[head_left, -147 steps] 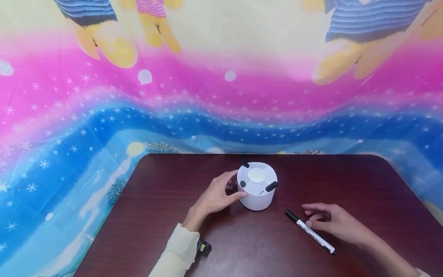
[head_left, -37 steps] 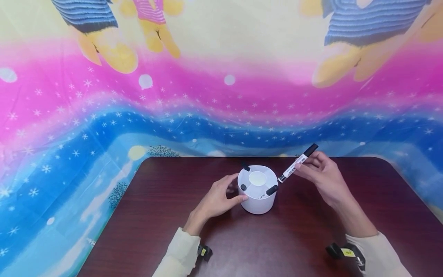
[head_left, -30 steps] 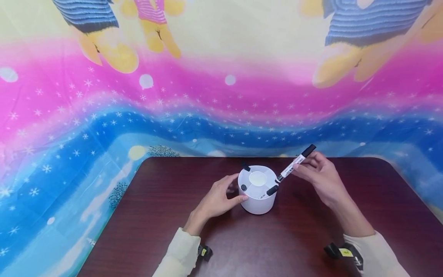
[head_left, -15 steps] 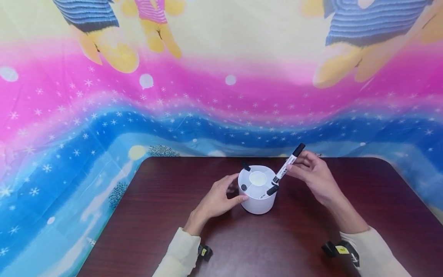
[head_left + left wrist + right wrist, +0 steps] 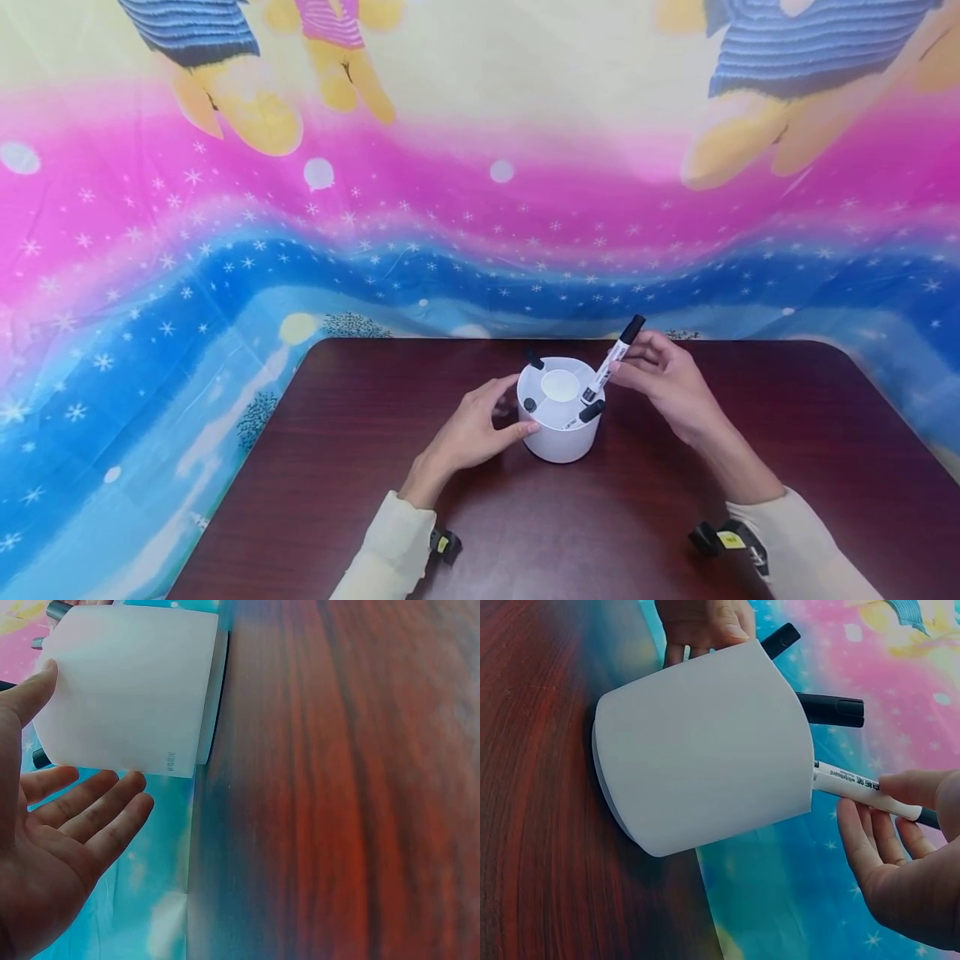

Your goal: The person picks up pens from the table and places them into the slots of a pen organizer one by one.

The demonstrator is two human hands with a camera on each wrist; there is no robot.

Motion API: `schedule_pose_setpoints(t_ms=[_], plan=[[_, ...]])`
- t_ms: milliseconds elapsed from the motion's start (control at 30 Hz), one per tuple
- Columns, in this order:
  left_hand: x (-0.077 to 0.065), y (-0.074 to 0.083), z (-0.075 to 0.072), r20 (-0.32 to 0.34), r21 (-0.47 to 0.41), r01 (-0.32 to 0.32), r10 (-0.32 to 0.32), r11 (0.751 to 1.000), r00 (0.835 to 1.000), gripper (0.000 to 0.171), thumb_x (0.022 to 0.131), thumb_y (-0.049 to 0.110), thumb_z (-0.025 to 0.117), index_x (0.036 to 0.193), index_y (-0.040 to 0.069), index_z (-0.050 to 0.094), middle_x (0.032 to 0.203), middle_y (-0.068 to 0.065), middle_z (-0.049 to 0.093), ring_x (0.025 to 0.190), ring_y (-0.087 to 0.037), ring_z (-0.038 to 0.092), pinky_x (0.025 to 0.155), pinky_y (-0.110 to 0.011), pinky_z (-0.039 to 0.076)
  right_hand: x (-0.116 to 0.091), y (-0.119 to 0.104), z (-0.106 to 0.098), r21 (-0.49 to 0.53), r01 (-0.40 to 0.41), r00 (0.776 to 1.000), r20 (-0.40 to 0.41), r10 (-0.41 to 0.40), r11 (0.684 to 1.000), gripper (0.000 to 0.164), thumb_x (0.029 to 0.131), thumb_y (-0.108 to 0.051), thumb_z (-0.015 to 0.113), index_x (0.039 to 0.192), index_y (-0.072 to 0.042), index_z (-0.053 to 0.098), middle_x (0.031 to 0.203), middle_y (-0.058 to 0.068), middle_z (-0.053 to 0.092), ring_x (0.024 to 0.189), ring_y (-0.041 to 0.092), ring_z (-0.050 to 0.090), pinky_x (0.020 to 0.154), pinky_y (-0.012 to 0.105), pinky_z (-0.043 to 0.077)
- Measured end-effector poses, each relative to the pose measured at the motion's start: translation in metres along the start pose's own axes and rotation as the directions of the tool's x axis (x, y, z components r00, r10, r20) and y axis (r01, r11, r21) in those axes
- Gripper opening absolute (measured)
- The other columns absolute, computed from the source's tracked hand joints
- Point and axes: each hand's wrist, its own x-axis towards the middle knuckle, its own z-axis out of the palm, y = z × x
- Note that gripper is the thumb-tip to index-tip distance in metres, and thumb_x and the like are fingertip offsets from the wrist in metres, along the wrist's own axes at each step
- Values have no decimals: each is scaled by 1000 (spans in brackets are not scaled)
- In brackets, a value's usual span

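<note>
A round white pen holder (image 5: pixel 558 447) with a circular middle and divided outer compartments stands upright on the dark wooden table. My left hand (image 5: pixel 471 425) holds its left side, thumb at the near wall and fingers at the far side; the left wrist view shows the thumb on the white wall (image 5: pixel 127 690). With thumb and fingers, my right hand (image 5: pixel 667 383) pinches a white whiteboard marker (image 5: pixel 606 367) with black ends. The marker tilts, its lower end inside the right compartment, as the right wrist view also shows at the rim.
Several black-ended pens stand in the holder: one at the back left (image 5: pixel 535 360), one at the front left (image 5: pixel 530 405), one at the front right (image 5: pixel 592 410). Brown tabletop (image 5: pixel 360 400) surrounds it. A colourful printed cloth (image 5: pixel 480 208) hangs behind the table.
My right hand took the marker off the table, raised it and moved it left, lowering its end into the holder's right compartment. The left hand and the holder have stayed in place.
</note>
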Motion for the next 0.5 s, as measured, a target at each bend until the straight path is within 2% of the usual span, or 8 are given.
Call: schedule_pose_setpoints(t_ms=[267,367,500], plan=[[0,0,1,-2,0,-1,1,1000,1000,76,96,48,81,160,22,49,142,-2,67,116,-17,73,104,-35,61,1,3,3,-61,-5,1000,2,5,998,37,99,-4,76,128,3,55,106,-4,70,99,5,75,90,23,64],[0,0,1,-1,-3,0,0,1000,1000,76,96,47,81,160,22,49,142,-2,67,117,-17,72,104,-35,61,0,3,2,-150,1,1000,-2,-2,989,44,99,-9,77,134,5,55,112,-3,71,102,1,73,91,19,62],[-1,0,1,6,-8,7,-7,1000,1000,77,96,49,80,161,22,49,143,-1,66,118,-17,72,104,-36,60,-3,3,-3,-283,21,1000,-11,-25,959,52,101,-18,78,143,3,56,125,2,72,108,-6,69,93,13,57]])
